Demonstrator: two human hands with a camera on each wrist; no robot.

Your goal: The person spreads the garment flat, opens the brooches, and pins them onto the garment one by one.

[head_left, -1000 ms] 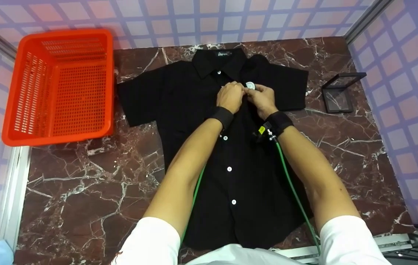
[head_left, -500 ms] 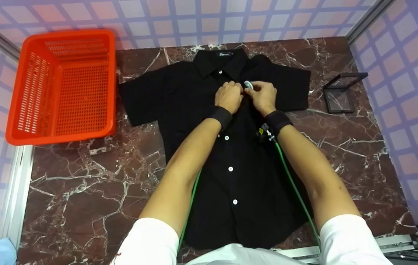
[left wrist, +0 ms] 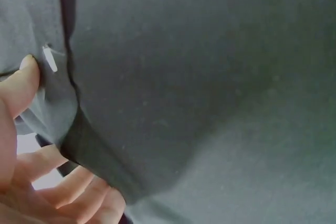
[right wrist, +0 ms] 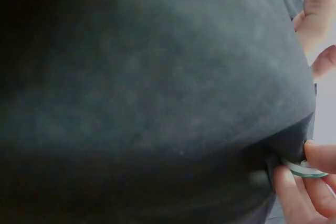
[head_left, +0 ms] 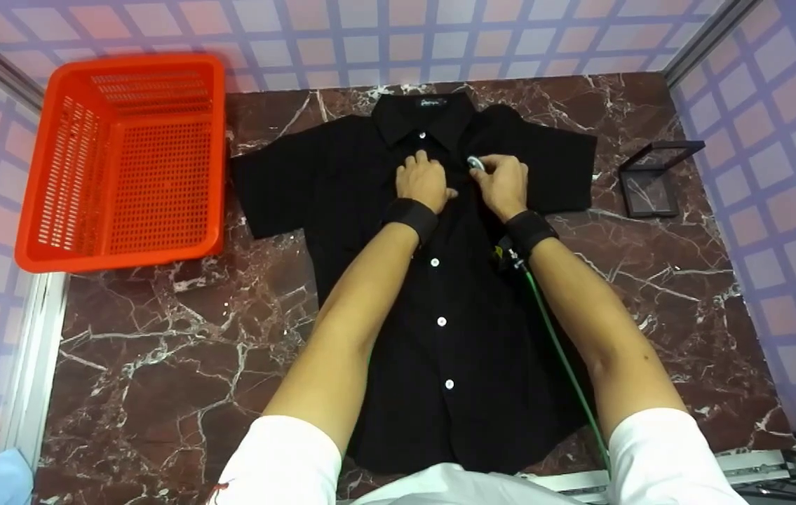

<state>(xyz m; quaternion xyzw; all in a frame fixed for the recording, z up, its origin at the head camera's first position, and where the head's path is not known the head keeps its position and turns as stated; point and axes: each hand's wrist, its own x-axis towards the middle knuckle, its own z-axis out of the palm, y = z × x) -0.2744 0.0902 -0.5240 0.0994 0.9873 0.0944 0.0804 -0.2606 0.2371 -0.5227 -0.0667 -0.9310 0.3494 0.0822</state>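
Note:
A black short-sleeved shirt with white buttons lies spread on the marble-patterned table, collar away from me. My right hand pinches a small round badge between thumb and fingers at the shirt's chest. In the right wrist view, the badge's pale rim shows edge-on beside a raised fold of cloth. Just left of it, my left hand rests on the shirt front with its fingers loosely spread. The left wrist view has its thumb beside a white button and its other fingers at the cloth's edge.
A red plastic basket stands at the back left. At the right lies a black-framed clear case with its lid raised. Checked walls rise behind and at the sides. A green cable runs from the right wrist over the shirt.
My left hand has shifted left, away from the right hand, and its fingers have spread. My right hand keeps the badge at about the same spot; the badge has turned more edge-on.

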